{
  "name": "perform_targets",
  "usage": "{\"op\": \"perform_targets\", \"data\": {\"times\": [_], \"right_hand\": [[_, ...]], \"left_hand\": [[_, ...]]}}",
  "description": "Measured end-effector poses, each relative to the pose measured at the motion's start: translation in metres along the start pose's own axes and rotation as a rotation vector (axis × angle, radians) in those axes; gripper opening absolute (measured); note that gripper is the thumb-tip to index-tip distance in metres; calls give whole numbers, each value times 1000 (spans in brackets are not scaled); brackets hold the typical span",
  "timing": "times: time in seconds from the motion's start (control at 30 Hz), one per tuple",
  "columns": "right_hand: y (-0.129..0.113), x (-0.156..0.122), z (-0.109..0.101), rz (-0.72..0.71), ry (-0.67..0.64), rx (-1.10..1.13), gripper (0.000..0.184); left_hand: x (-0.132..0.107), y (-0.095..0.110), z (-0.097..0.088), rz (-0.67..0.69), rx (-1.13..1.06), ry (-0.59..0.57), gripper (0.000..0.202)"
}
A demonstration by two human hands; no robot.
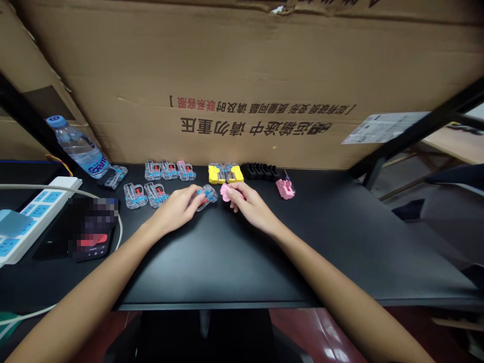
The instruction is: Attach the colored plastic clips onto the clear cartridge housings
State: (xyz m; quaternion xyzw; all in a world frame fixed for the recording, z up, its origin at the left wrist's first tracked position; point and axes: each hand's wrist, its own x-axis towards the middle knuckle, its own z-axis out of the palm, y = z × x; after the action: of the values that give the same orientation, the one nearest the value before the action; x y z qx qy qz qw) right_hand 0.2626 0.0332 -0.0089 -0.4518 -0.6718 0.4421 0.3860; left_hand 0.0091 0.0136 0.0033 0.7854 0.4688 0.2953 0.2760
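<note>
My left hand (177,210) grips a clear plastic part with blue details (207,197) at its fingertips. My right hand (251,200) pinches a small pink plastic part (226,192), and the two hands nearly meet over the black desk (212,262). Behind them stand several similar clear parts with red and blue insides (153,170), and more of them (145,195) lie nearer my left hand. Two yellow-sided parts (226,173) sit just beyond my right hand. Farther right are a black ridged block (260,171) and a pink piece (285,189).
A white power strip (38,214) with blue sockets and its cable lie at the left, near a pixelated phone (93,237). A water bottle (78,146) leans there too. A large upside-down printed cardboard sheet (242,80) stands behind the desk.
</note>
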Motion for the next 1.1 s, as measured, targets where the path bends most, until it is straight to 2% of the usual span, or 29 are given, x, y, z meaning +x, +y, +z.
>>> {"op": "perform_targets", "data": {"times": [0.07,0.13,0.2,0.3,0.5,0.63,0.77,1.1], "right_hand": [[1,0,3,34,-48,86,50],[1,-2,8,66,-114,180,53],[0,-5,14,79,-156,232,54],[-4,-10,22,78,-153,229,53],[-13,-14,27,83,-123,292,51],[-12,-14,30,123,-164,328,52],[-8,-14,36,173,-149,404,53],[-5,-14,39,158,-129,381,54]], "left_hand": [[3,0,6,-104,-323,76,39],[6,-1,13,-157,-591,94,40],[7,-2,19,-171,-737,57,45],[7,-3,24,-182,-806,-11,50],[0,2,25,-180,-750,-135,48],[-4,6,25,-143,-629,-125,46],[-5,7,26,-111,-480,-105,43],[-6,6,25,-88,-349,-111,38]]}}
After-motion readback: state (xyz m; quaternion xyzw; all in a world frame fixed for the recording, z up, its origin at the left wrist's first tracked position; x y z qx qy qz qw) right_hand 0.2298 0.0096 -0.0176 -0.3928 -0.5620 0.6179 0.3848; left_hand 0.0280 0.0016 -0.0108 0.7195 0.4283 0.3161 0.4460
